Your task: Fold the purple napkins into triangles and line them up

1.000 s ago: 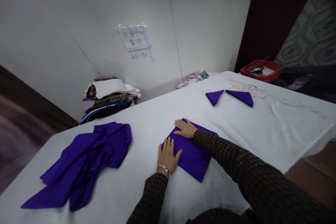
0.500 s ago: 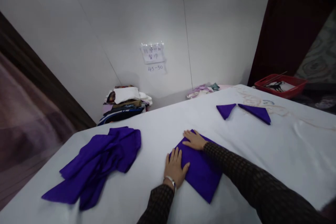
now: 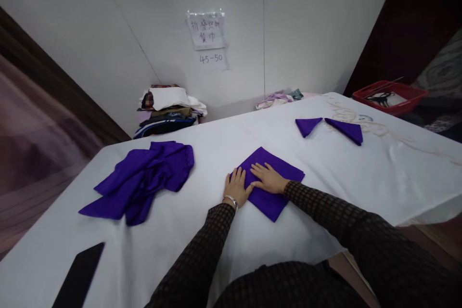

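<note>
A purple cloth folded into a square (image 3: pixel 274 169) lies on the white tablecloth (image 3: pixel 224 139) in front of me. My left hand (image 3: pixel 236 186) rests flat on its left edge, fingers stretched out. My right hand (image 3: pixel 267 178) lies flat on the cloth's middle, fingers spread, thumb touching the left hand. A heap of unfolded purple cloths (image 3: pixel 142 178) lies to the left. Two purple cloths folded into triangles (image 3: pixel 330 126) sit farther back on the right.
A dark flat object (image 3: pixel 80 276) lies near the front left table edge. Stacked folded fabrics (image 3: pixel 166 109) sit against the wall behind the table, more fabric (image 3: pixel 276 98) to their right. A red tray (image 3: pixel 390 96) stands at the far right. Paper notes (image 3: pixel 207 38) hang on the wall.
My right hand slid from the cloth's far corner toward its middle, beside the left hand. The view shifted, bringing a dark flat object into sight at the front left.
</note>
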A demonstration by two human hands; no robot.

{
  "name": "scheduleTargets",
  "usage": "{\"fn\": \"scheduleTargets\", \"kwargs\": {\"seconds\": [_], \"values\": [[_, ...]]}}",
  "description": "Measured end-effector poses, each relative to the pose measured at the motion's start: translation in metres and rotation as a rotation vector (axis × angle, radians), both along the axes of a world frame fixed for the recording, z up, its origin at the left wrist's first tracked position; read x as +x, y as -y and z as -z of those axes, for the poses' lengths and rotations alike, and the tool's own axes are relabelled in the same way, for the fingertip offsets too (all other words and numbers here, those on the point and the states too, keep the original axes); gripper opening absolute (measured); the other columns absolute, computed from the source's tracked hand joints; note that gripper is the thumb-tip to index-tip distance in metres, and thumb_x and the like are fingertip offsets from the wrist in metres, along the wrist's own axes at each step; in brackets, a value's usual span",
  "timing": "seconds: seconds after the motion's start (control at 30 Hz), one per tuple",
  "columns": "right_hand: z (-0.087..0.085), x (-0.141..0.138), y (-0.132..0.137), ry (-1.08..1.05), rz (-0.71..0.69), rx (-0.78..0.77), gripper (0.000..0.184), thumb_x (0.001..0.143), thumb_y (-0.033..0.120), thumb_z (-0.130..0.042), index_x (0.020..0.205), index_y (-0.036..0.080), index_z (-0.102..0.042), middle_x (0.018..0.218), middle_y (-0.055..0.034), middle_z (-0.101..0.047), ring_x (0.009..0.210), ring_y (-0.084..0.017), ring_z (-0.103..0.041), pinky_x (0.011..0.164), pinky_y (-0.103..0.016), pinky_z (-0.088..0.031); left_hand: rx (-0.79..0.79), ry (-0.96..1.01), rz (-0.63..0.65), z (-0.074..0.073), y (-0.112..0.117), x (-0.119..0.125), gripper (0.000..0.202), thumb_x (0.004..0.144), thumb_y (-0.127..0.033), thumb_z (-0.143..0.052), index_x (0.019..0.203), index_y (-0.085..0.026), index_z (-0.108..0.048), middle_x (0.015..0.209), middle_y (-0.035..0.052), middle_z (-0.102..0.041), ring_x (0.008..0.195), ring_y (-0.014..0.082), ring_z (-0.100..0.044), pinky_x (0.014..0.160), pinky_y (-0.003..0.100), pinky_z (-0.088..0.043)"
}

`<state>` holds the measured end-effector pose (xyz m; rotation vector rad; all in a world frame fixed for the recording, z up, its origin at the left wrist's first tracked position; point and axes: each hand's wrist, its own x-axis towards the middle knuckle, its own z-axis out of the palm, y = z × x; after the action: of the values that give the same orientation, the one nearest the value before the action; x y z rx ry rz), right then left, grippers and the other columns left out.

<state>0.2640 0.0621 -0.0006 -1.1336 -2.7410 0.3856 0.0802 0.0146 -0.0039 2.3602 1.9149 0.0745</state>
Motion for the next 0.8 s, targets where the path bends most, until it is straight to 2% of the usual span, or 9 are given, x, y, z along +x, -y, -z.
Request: {"fn": "scheduleTargets", "kwargs": {"seconds": [0.07,0.17,0.27,0.33,0.47,0.53,0.6,0.67,0.8], "values": [[0.003,0.017,-0.009,0.037,0.066,-0.001,0.067,0.091,0.059,-0.029,0.142,0.017,-0.033,0.149,-0.0119,-0.028,0.138,-0.027,-0.02,0.11,-0.05,-0.012,0.002,0.009,-0.005,-0.001,0.0,0.0,0.07,0.088,-0.058,-0.024,0.143,-0.015,-0.029,0.152,0.0082,-0.023,0.141,0.0246,-0.014,0.114,0.046,-0.012],[0.004,0.053,-0.025,0.097,0.237,0.011,0.066,0.092,0.057,-0.027,0.143,0.016,-0.031,0.15,-0.012,-0.027,0.138,-0.027,-0.021,0.109,-0.052,-0.014,-0.004,0.021,-0.012,-0.001,0.0,0.001,0.071,0.088,-0.06,-0.022,0.143,-0.016,-0.029,0.152,0.0081,-0.024,0.141,0.0245,-0.015,0.114,0.046,-0.012],[0.002,0.076,-0.022,0.133,0.384,0.054,0.066,0.092,0.055,-0.027,0.143,0.013,-0.032,0.149,-0.015,-0.028,0.138,-0.028,-0.022,0.109,-0.052,-0.016,-0.004,0.024,-0.011,0.0,-0.001,0.001,0.072,0.088,-0.061,-0.022,0.142,-0.015,-0.03,0.152,0.0082,-0.024,0.14,0.0248,-0.015,0.113,0.047,-0.012],[0.0,0.077,-0.005,0.115,0.361,0.089,0.068,0.092,0.057,-0.027,0.142,0.012,-0.032,0.149,-0.0156,-0.027,0.138,-0.028,-0.02,0.11,-0.051,-0.015,0.008,0.023,-0.01,0.001,-0.002,0.0,0.072,0.088,-0.061,-0.022,0.143,-0.015,-0.03,0.152,0.0084,-0.024,0.14,0.025,-0.015,0.113,0.047,-0.012],[0.003,0.064,0.033,0.035,0.138,0.077,0.07,0.09,0.061,-0.028,0.143,0.016,-0.032,0.15,-0.0126,-0.027,0.139,-0.026,-0.019,0.111,-0.048,-0.012,0.019,0.025,-0.01,0.002,-0.004,0.0,0.071,0.088,-0.06,-0.024,0.142,-0.015,-0.03,0.152,0.0089,-0.024,0.14,0.0254,-0.015,0.113,0.047,-0.013],[0.003,0.065,0.042,0.018,0.144,0.045,0.068,0.09,0.06,-0.029,0.142,0.017,-0.033,0.149,-0.0125,-0.029,0.138,-0.026,-0.021,0.111,-0.049,-0.013,0.008,0.04,-0.011,0.002,-0.005,0.0,0.07,0.088,-0.059,-0.026,0.142,-0.015,-0.031,0.151,0.0093,-0.024,0.14,0.0255,-0.015,0.113,0.047,-0.012],[0.0,0.077,0.04,0.007,0.249,0.038,0.064,0.092,0.056,-0.03,0.141,0.015,-0.036,0.148,-0.0141,-0.03,0.137,-0.027,-0.023,0.109,-0.049,-0.018,-0.013,0.072,-0.006,0.0,-0.006,-0.002,0.07,0.087,-0.059,-0.029,0.142,-0.015,-0.03,0.151,0.01,-0.024,0.14,0.0256,-0.016,0.113,0.047,-0.013],[-0.007,0.094,0.033,-0.014,0.38,0.061,0.059,0.093,0.05,-0.033,0.139,0.012,-0.039,0.145,-0.0157,-0.035,0.135,-0.026,-0.029,0.107,-0.043,-0.024,0.004,0.12,-0.021,-0.002,-0.006,-0.005,0.069,0.087,-0.058,-0.031,0.142,-0.016,-0.03,0.151,0.0105,-0.024,0.14,0.0258,-0.017,0.112,0.048,-0.014],[-0.023,0.123,0.018,0.044,0.569,0.003,0.046,0.094,0.037,-0.036,0.131,0.014,-0.049,0.125,-0.0127,-0.059,0.115,-0.022,-0.053,0.094,-0.029,-0.039,0.166,0.207,-0.167,-0.009,-0.002,-0.017,0.06,0.089,-0.05,-0.036,0.138,-0.016,-0.037,0.149,0.0119,-0.031,0.136,0.0265,-0.028,0.109,0.046,-0.024]]}}
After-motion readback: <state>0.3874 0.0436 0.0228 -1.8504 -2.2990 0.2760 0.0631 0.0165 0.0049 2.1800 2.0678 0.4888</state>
